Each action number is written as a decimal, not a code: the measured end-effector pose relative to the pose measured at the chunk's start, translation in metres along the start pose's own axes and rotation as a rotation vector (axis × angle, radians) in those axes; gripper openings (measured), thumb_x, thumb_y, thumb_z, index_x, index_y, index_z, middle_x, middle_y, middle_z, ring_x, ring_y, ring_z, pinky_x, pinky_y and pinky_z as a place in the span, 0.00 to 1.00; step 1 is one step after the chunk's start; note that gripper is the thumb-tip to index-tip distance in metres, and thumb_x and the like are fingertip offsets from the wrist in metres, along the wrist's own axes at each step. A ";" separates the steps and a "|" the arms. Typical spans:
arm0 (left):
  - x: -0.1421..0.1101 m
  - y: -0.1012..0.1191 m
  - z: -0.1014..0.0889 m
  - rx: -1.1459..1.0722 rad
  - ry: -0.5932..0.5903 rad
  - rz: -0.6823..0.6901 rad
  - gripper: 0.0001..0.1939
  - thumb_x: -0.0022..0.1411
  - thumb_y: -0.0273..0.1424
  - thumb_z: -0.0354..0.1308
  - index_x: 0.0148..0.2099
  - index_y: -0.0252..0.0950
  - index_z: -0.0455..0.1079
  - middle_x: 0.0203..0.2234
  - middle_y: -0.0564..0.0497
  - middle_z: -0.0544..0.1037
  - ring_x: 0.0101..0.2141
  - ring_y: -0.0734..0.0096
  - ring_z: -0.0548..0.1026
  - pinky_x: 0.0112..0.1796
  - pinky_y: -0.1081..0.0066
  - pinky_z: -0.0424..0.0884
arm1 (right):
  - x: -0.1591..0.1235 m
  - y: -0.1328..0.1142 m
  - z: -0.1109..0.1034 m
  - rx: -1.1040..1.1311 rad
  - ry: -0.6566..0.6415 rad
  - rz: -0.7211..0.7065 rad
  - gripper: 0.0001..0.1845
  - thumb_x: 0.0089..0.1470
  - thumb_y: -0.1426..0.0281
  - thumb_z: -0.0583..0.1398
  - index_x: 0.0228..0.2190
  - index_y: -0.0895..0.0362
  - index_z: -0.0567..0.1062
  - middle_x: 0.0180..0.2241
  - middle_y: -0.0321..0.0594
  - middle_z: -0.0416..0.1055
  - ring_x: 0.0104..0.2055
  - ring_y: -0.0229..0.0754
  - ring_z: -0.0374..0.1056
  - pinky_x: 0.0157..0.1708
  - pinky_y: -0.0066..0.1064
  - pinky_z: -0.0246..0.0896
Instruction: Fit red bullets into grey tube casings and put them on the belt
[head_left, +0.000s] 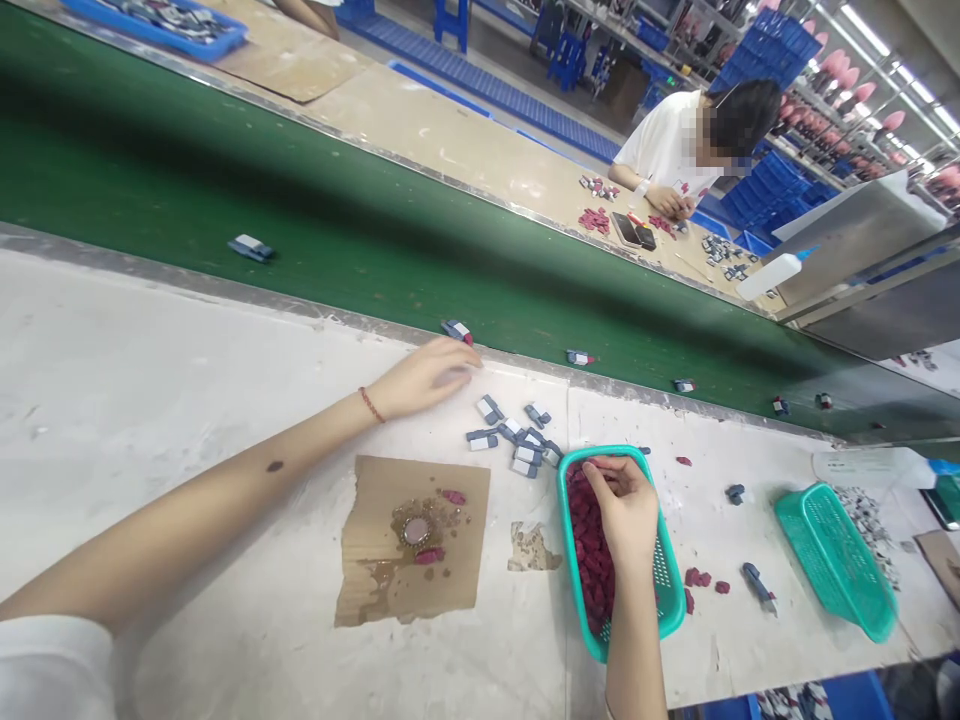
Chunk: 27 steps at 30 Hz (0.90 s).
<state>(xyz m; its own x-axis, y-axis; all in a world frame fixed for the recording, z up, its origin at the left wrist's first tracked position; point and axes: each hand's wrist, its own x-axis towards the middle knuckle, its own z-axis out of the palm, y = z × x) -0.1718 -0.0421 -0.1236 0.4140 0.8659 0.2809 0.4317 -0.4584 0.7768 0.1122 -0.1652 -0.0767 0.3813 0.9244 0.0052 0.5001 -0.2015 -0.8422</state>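
Observation:
My left hand (433,378) is stretched over the table's far edge, fingers extended and holding nothing visible. Just beyond its fingertips lies a grey-blue and white piece with a red end (457,331), at the belt's edge. My right hand (626,505) reaches over a teal basket (669,600) full of small red pieces (589,545). Its thumb and index finger close together at the red pieces; what is between them cannot be made out. Between the hands rests a pile of grey-blue and white pieces (527,456).
A stained cardboard sheet (465,560) bears a round dish of glue-like liquid (415,531) and red pieces. The green belt (360,290) carries several assembled pieces. At right stands another teal basket (832,560) beside a white bottle (874,467). A co-worker (667,150) sits across the belt.

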 end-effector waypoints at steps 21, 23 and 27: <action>-0.024 0.013 0.024 -0.102 -0.156 -0.011 0.08 0.59 0.30 0.57 0.42 0.35 0.72 0.40 0.42 0.76 0.42 0.55 0.73 0.47 0.59 0.68 | -0.072 -0.027 0.060 0.257 -0.388 0.107 0.19 0.48 0.57 0.64 0.18 0.55 0.67 0.14 0.29 0.60 0.16 0.33 0.54 0.16 0.24 0.49; -0.031 0.013 0.018 -0.182 -0.079 -0.086 0.13 0.61 0.33 0.56 0.47 0.34 0.70 0.42 0.42 0.76 0.41 0.58 0.74 0.46 0.61 0.70 | -0.082 -0.026 0.071 0.144 -0.423 -0.023 0.18 0.52 0.59 0.61 0.18 0.56 0.68 0.15 0.30 0.61 0.18 0.34 0.57 0.19 0.25 0.51; -0.061 0.023 0.000 -0.478 0.010 -0.317 0.19 0.65 0.37 0.51 0.54 0.31 0.66 0.41 0.41 0.78 0.40 0.59 0.78 0.42 0.62 0.74 | -0.093 -0.025 0.091 0.013 -0.529 -0.235 0.17 0.58 0.63 0.57 0.19 0.55 0.68 0.17 0.32 0.64 0.20 0.36 0.60 0.21 0.26 0.53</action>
<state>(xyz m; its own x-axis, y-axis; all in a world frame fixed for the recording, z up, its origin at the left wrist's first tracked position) -0.1874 -0.1055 -0.1231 0.3150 0.9491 -0.0043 0.1225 -0.0361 0.9918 -0.0066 -0.2169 -0.1054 -0.1808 0.9807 -0.0743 0.5131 0.0296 -0.8578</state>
